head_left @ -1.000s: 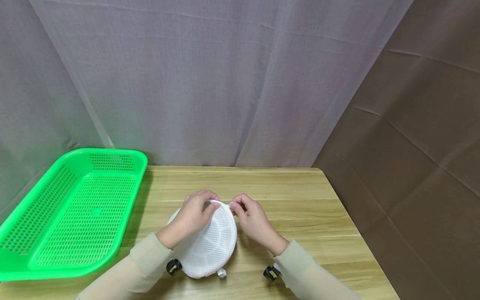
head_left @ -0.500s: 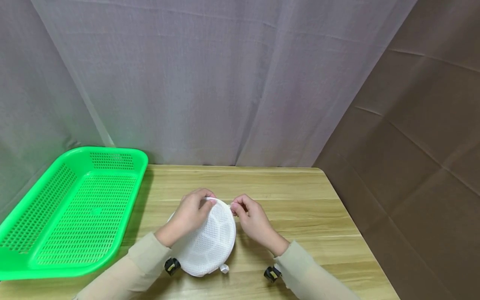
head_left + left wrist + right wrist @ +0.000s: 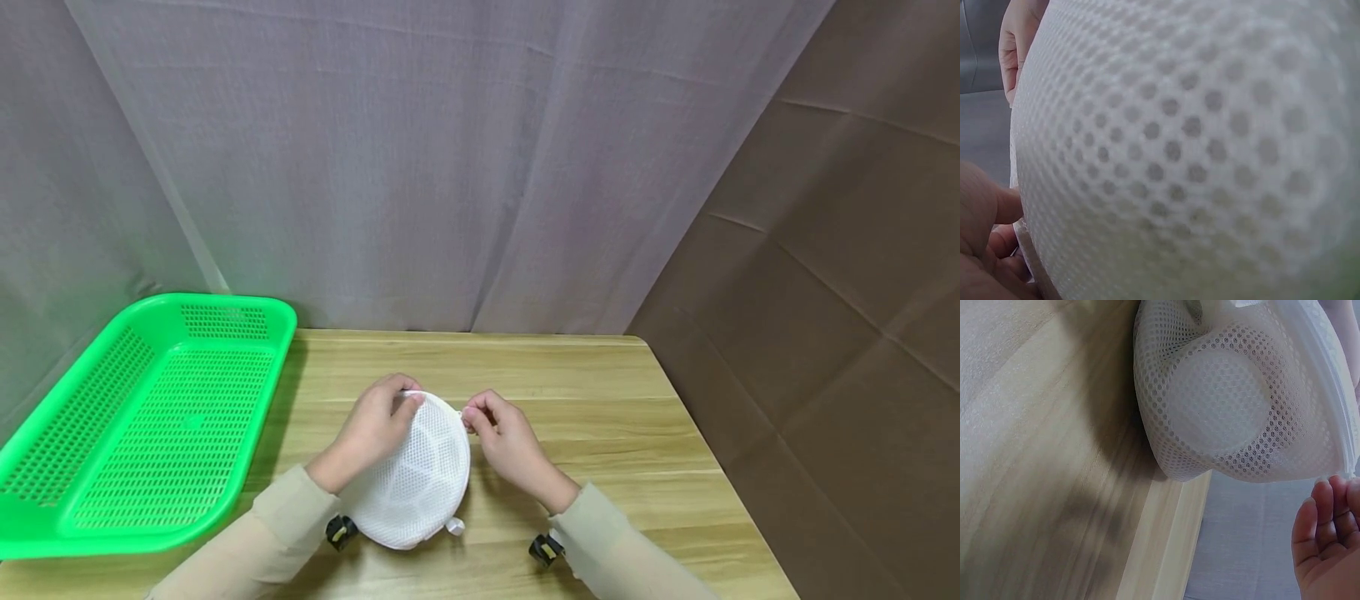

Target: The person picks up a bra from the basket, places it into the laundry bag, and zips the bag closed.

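A round white mesh laundry bag (image 3: 420, 483) is held tilted above the wooden table, and a small white tab (image 3: 454, 526) sticks out at its lower edge. My left hand (image 3: 375, 423) grips the bag's far rim, thumb on the mesh face and fingers behind. At the rim's upper right, my right hand (image 3: 504, 437) pinches a small white piece, apparently the zipper pull. In the right wrist view a white zipper band (image 3: 1325, 375) runs along the rim down to the right fingertips (image 3: 1322, 487). A pale round shape shows in the bag's mesh side. The mesh fills most of the left wrist view.
A green plastic basket (image 3: 251, 450) with slotted walls stands at the left of the wooden table (image 3: 585, 375). Behind the table hangs a grey curtain (image 3: 390, 167), and a brown cloth (image 3: 840, 333) borders the right side.
My left hand has shifted a little left and away from me along with the bag's rim. The lower tab has swung slightly right. My right hand stays almost in place, still pinching.
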`<state>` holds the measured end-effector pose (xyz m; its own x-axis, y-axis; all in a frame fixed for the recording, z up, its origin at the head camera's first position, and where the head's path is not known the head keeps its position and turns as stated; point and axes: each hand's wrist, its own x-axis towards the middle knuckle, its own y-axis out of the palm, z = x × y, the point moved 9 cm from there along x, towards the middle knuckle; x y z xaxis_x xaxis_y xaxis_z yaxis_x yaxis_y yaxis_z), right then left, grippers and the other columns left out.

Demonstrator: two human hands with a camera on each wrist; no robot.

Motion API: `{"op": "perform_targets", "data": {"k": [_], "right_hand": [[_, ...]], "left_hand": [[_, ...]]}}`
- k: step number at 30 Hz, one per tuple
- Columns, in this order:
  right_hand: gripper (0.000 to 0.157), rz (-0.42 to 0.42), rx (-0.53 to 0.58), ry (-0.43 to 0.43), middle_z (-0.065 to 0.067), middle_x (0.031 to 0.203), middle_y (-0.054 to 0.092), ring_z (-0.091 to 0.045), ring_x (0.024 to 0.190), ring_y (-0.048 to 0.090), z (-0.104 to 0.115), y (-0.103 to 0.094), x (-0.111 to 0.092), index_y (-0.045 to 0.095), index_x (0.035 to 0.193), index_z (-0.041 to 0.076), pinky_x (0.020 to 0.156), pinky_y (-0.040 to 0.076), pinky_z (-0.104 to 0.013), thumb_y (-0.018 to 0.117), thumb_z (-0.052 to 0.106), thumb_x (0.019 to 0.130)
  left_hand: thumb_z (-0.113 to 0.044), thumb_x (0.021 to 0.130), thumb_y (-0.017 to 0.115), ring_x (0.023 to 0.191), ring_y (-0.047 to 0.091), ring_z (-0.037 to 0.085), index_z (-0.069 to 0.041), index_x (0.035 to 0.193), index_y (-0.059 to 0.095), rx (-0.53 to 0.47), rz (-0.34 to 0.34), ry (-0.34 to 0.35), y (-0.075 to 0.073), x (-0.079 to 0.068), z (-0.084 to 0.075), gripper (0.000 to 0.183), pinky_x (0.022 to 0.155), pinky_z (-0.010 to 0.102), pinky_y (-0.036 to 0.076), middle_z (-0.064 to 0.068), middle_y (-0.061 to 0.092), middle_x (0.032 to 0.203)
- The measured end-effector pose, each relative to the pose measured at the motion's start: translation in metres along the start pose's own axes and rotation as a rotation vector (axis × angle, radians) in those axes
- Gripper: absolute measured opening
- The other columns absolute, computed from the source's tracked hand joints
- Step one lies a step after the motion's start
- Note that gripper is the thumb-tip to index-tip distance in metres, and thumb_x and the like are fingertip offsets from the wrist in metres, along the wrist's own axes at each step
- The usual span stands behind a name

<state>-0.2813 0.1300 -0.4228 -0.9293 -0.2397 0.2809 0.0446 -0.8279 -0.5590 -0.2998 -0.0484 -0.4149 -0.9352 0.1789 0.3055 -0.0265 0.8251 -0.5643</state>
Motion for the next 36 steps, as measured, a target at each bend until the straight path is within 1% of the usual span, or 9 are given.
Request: {"op": "perform_targets", "data": {"k": [5,11,15,19,22,25,29,32,36], "right_hand": [[0.009,0.001,0.003,-0.004,0.002,0.082,0.062,-0.025,0.08,0.062,-0.002,-0.001,-0.001,0.06,0.089,0.015,0.069,0.051,-0.027,0.058,0.011,0.097],[0.009,-0.005,-0.01,-0.002,0.0,0.083,0.062,-0.015,0.078,0.06,-0.002,-0.002,-0.001,0.06,0.09,0.016,0.07,0.051,-0.028,0.057,0.013,0.098],[0.009,-0.008,-0.015,0.011,-0.001,0.083,0.063,-0.011,0.078,0.058,-0.002,-0.002,0.0,0.06,0.09,0.016,0.07,0.051,-0.028,0.057,0.015,0.098],[0.008,-0.001,-0.011,0.007,0.004,0.083,0.062,-0.013,0.079,0.06,0.0,-0.001,0.001,0.06,0.092,0.016,0.07,0.051,-0.029,0.056,0.016,0.098],[0.007,0.008,0.001,-0.004,0.006,0.084,0.062,-0.018,0.081,0.062,0.002,0.0,0.002,0.06,0.093,0.014,0.07,0.052,-0.029,0.056,0.016,0.099],[0.007,0.013,0.012,-0.007,0.007,0.083,0.062,-0.021,0.08,0.062,0.001,0.001,0.001,0.06,0.093,0.014,0.07,0.052,-0.029,0.056,0.016,0.099],[0.006,0.016,0.013,-0.006,0.005,0.083,0.062,-0.018,0.079,0.061,-0.001,0.002,0.0,0.06,0.093,0.015,0.069,0.052,-0.029,0.057,0.015,0.098],[0.006,0.022,0.007,-0.001,0.001,0.083,0.062,-0.018,0.079,0.061,-0.001,0.002,0.0,0.061,0.093,0.015,0.069,0.051,-0.029,0.057,0.015,0.098],[0.006,0.028,0.001,0.001,0.0,0.083,0.062,-0.022,0.08,0.062,-0.001,0.003,-0.001,0.061,0.093,0.014,0.069,0.051,-0.029,0.057,0.015,0.098]], "left_hand": [[-0.013,0.094,0.063,0.091,0.06,0.023,-0.006,0.099,0.065,-0.014,-0.015,-0.022,-0.003,0.0,0.003,0.008,0.083,0.042,0.049,0.008,0.064,0.097],[-0.015,0.093,0.064,0.099,0.061,0.026,-0.006,0.102,0.066,-0.02,-0.01,0.005,-0.004,0.0,0.0,0.013,0.089,0.043,0.047,0.011,0.065,0.102],[-0.019,0.093,0.065,0.108,0.059,0.028,-0.007,0.107,0.067,-0.01,0.005,0.061,-0.002,-0.001,-0.011,0.019,0.096,0.046,0.043,0.01,0.066,0.108],[-0.024,0.091,0.068,0.112,0.056,0.028,-0.01,0.109,0.068,0.051,0.041,0.135,0.006,-0.003,-0.024,0.023,0.1,0.047,0.035,0.006,0.067,0.112],[-0.025,0.09,0.07,0.112,0.055,0.028,-0.01,0.109,0.069,0.09,0.067,0.183,0.011,-0.004,-0.032,0.024,0.099,0.047,0.031,0.004,0.067,0.113],[-0.023,0.088,0.072,0.108,0.056,0.027,-0.01,0.106,0.069,0.109,0.081,0.213,0.016,-0.006,-0.036,0.023,0.094,0.045,0.032,0.003,0.067,0.111],[-0.019,0.087,0.072,0.103,0.057,0.024,-0.011,0.1,0.069,0.113,0.09,0.215,0.019,-0.007,-0.035,0.016,0.086,0.041,0.032,0.001,0.067,0.106],[-0.017,0.088,0.071,0.102,0.058,0.022,-0.013,0.097,0.068,0.107,0.088,0.203,0.019,-0.008,-0.034,0.01,0.086,0.04,0.032,-0.001,0.067,0.103],[-0.016,0.089,0.071,0.101,0.058,0.021,-0.015,0.093,0.068,0.101,0.073,0.189,0.017,-0.008,-0.034,0.006,0.088,0.04,0.033,-0.003,0.067,0.101]]}}
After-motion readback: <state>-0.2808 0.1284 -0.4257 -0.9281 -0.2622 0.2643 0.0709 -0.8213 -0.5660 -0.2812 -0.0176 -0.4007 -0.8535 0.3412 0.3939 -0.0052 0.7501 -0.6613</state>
